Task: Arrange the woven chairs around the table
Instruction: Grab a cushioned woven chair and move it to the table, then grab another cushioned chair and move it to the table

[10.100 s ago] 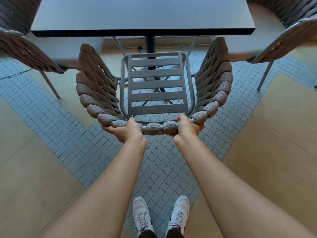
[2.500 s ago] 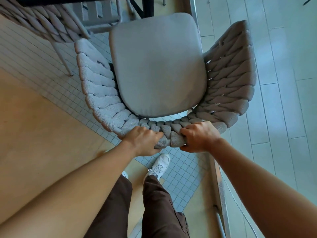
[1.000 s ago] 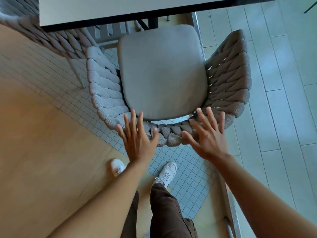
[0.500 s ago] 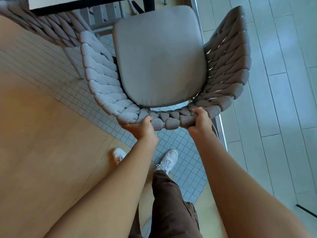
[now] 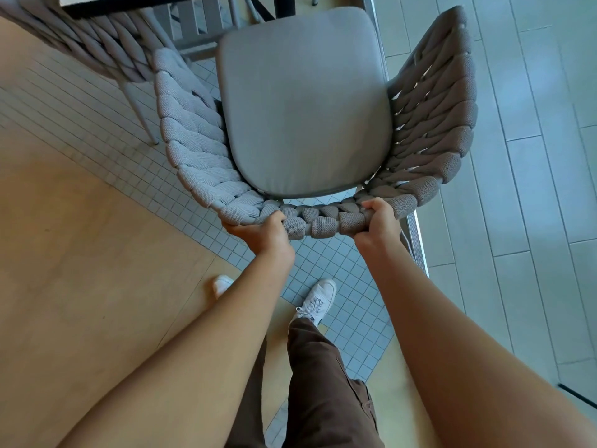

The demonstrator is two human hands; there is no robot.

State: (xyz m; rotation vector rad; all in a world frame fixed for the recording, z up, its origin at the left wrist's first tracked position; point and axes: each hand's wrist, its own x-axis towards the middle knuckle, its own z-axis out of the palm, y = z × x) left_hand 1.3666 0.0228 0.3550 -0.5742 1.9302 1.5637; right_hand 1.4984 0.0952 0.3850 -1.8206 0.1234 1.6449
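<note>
Chair in hand: the cushioned woven chair (image 5: 303, 105) stood on the floor at the corner of the table (image 5: 69, 3), its seat front pointing toward the table's dark pedestal.
Left hand: the left hand (image 5: 258, 232) was clenched around the braided top rail of the backrest, left of centre.
Right hand: the right hand (image 5: 379, 226) was clamped on the same rail, right of centre, thumb over the top.
Change noted: a second earlier both hands hovered open just off the rail; half a second earlier they had closed on it again, and the grip was unchanged at this moment.
Position change: little shift in the chair was apparent; only a sliver of table edge showed at the top left of the view.
Neighbouring chair: a second woven chair (image 5: 106, 37) sat tucked at the table's side, close to the held chair's left arm.
Assessment: the renewed grip suggested the placement was judged unsatisfactory and a further adjustment was under way.
Risk: the two chairs' arms could collide if the chair were pushed in askew.
</note>
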